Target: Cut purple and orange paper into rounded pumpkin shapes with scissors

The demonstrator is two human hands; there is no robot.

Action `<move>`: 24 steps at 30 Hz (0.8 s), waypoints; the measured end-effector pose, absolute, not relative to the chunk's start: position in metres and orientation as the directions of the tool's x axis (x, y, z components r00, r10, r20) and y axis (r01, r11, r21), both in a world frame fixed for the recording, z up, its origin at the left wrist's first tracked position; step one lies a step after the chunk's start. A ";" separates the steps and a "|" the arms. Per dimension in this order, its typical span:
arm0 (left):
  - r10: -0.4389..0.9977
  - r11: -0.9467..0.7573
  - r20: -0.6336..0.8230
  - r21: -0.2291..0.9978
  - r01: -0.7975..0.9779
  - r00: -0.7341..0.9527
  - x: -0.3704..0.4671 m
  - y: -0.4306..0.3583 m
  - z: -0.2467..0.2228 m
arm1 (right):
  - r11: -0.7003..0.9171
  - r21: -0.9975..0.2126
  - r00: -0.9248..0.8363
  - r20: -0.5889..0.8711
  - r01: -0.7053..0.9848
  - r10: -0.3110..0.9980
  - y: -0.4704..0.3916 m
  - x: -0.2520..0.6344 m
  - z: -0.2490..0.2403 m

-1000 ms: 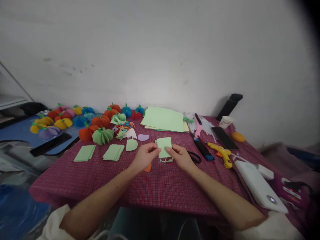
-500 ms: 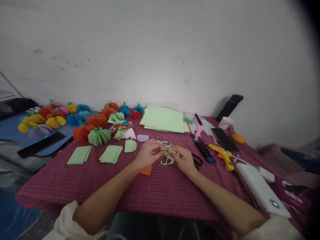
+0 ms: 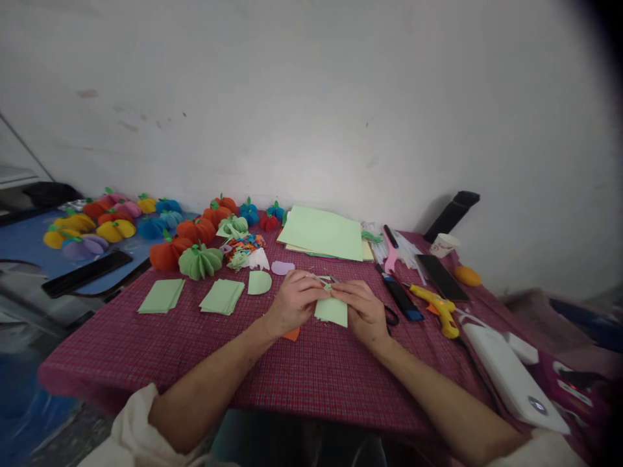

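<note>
Head view: two bare hands work above the front middle of a bench covered with a red checked cloth. The left hand and the right hand meet at the fingertips, each pinching the upper edge of a pale green paper. The lower part of the paper extends toward the person, between the two hands; whether it touches the cloth cannot be told. Thin green scraps show just behind the fingertips. An orange piece lies near the left wrist. Black scissor handles project from beside the right hand. To the left of the hands lie a half-round green piece and two stacks of green cards, the nearer stack and the outer stack. Behind these, a green paper pumpkin stands among other paper pumpkins in orange, blue and red. Large green sheets lie flat at the rear, near the wall. To the right of the hands are a yellow glue gun, a dark phone, a paper cup and a white box-shaped device with a round display.
</note>
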State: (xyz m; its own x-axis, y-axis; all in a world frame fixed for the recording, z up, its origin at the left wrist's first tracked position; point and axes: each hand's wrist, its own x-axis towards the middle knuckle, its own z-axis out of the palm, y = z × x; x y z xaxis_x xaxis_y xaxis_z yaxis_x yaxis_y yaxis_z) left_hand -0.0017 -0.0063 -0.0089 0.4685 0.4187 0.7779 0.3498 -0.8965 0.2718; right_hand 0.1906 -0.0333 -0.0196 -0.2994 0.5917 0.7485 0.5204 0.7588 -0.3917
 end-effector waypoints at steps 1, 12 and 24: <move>0.420 -0.895 0.780 0.274 0.351 0.464 -0.002 -0.006 -0.009 | 0.756 -0.391 -0.299 0.747 0.524 0.594 -0.034 0.190 -0.019; 0.527 -0.849 0.694 0.404 0.340 0.490 -0.003 -0.003 -0.011 | 0.651 -0.535 -0.233 0.647 0.539 0.726 -0.034 0.189 -0.018; 0.915 -0.347 0.391 0.887 0.306 -0.096 -0.027 0.031 -0.009 | 0.477 -0.617 -0.454 0.209 0.626 0.866 -0.037 0.161 -0.020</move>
State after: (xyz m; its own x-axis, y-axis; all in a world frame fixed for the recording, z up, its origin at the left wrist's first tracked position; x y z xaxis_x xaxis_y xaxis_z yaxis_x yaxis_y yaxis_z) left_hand -0.0269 0.0306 -0.0087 -0.0962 0.9151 0.3915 0.3059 -0.3471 0.8865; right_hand 0.1605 -0.0369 -0.0203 -0.4543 0.8659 0.2093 0.6259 0.4774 -0.6167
